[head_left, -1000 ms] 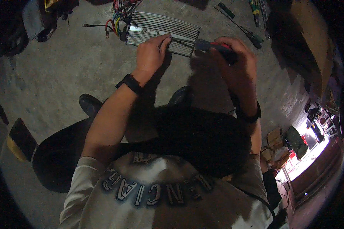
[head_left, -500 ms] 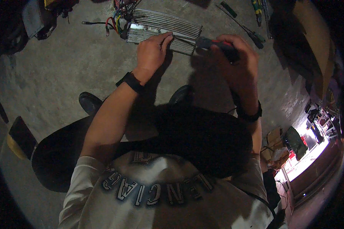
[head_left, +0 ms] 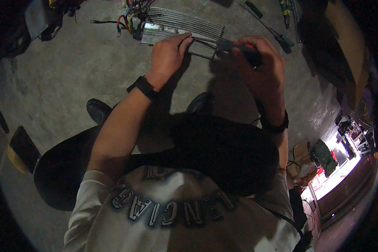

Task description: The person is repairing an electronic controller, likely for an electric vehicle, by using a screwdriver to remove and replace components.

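Note:
A silver finned metal controller box (head_left: pixel 185 21) lies on the floor in front of me, a bundle of coloured wires coming out of its left end. Above its near part, a screwdriver (head_left: pixel 242 48) with a dark and red handle is held nearly level, its shaft pointing left. My right hand (head_left: pixel 266 63) is wrapped round the handle. The fingers of my left hand (head_left: pixel 168 54) are pinched at the shaft's tip, over the box; the tip itself is hidden by them.
Thin tools with green handles (head_left: pixel 284 43) lie on the floor to the right, near yellow-green pliers (head_left: pixel 285 12). A cardboard sheet (head_left: pixel 348 46) stands at the far right. Dark machine parts (head_left: pixel 38 25) sit at the upper left. Cables with lugs (head_left: pixel 109 22) spread left of the box.
The view has shifted slightly. Both hands keep the same hold, and the screwdriver and box show almost no movement against each other.

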Action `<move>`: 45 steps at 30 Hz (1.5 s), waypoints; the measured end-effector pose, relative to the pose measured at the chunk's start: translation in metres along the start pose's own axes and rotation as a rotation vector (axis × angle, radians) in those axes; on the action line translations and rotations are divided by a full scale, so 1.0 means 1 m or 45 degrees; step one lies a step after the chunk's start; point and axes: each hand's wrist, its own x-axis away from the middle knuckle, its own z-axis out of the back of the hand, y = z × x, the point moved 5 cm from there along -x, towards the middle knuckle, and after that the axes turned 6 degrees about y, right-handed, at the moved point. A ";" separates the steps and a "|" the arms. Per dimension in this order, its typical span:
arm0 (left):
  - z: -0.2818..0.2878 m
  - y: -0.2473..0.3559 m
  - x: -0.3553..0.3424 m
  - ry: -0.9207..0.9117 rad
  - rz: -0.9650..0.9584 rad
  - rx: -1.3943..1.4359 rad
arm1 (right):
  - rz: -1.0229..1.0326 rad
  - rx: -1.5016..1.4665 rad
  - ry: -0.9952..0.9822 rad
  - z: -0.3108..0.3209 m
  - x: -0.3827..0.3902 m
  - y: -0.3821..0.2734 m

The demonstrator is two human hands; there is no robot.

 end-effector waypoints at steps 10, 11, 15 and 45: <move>-0.004 -0.007 0.000 -0.073 0.032 0.043 | 0.104 0.022 0.031 0.000 -0.003 -0.006; -0.004 -0.008 0.001 -0.046 0.012 0.055 | 0.147 0.028 0.030 -0.001 -0.003 -0.008; -0.002 0.000 0.000 -0.039 0.028 -0.001 | 0.195 0.031 0.037 -0.002 -0.002 -0.007; -0.001 0.000 0.001 0.061 0.047 0.020 | 0.189 0.146 -0.234 -0.012 -0.020 -0.043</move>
